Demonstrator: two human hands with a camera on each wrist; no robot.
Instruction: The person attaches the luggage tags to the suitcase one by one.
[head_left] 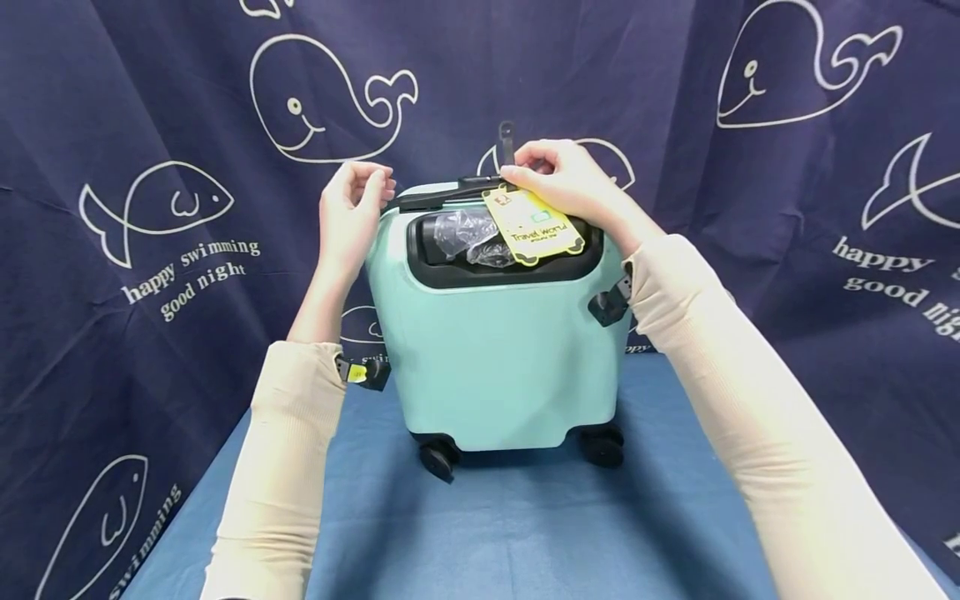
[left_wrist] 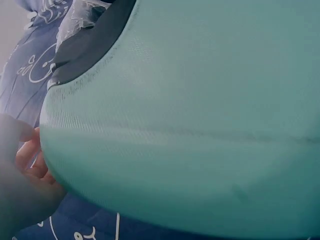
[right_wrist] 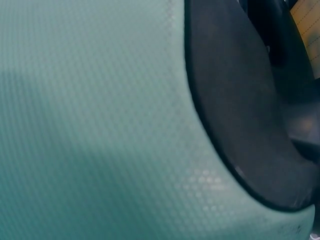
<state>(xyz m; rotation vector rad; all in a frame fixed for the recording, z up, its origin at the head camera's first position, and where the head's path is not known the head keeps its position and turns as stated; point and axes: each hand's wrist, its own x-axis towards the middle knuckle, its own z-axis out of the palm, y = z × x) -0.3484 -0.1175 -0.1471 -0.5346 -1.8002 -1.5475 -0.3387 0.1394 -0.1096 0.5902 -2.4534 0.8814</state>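
Note:
A mint-green suitcase (head_left: 502, 358) stands upright, its black top handle (head_left: 427, 200) running across the upper edge. My right hand (head_left: 573, 183) is at the top, thumb and fingers pinching the base of an upright black strap (head_left: 506, 137), just above a yellow tag (head_left: 543, 233). At the upper left corner is my left hand (head_left: 352, 208), fingers loosely bent near the handle's end, with no object visible in them. In the left wrist view, the left hand (left_wrist: 30, 175) is beside the suitcase's edge. The right wrist view shows the green shell (right_wrist: 100, 125) and black recess (right_wrist: 235, 110); the right hand is not clearly visible.
Clear plastic wrap (head_left: 465, 233) lies in the black recess under the handle. Black wheels (head_left: 602, 446) rest on the blue cloth (head_left: 510, 533). A dark blue curtain (head_left: 480, 67) with white whale and fish drawings hangs behind.

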